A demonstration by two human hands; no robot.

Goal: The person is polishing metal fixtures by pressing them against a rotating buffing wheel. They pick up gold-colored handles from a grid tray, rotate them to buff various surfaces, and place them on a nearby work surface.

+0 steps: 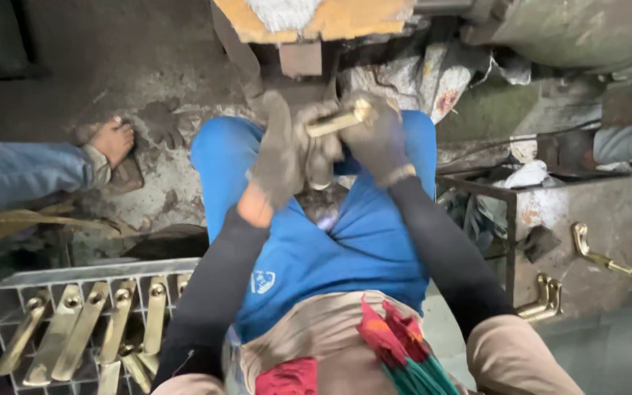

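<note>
Both my hands wear dirty grey work gloves and meet in front of me over my blue-clad lap. My left hand (pixel 281 146) and my right hand (pixel 376 139) grip one brass handle piece (pixel 339 118) between them, its shiny round end pointing right and slightly up. Above the hands sits a machine part with a worn orange pad (pixel 316 18).
A grey metal crate (pixel 74 274) at lower left holds several brass handles in a row. At right a rusty metal box (pixel 608 212) carries two more brass handles (pixel 597 252). Another person's jeans leg and bare foot (pixel 111 140) rest on the dirty floor at left.
</note>
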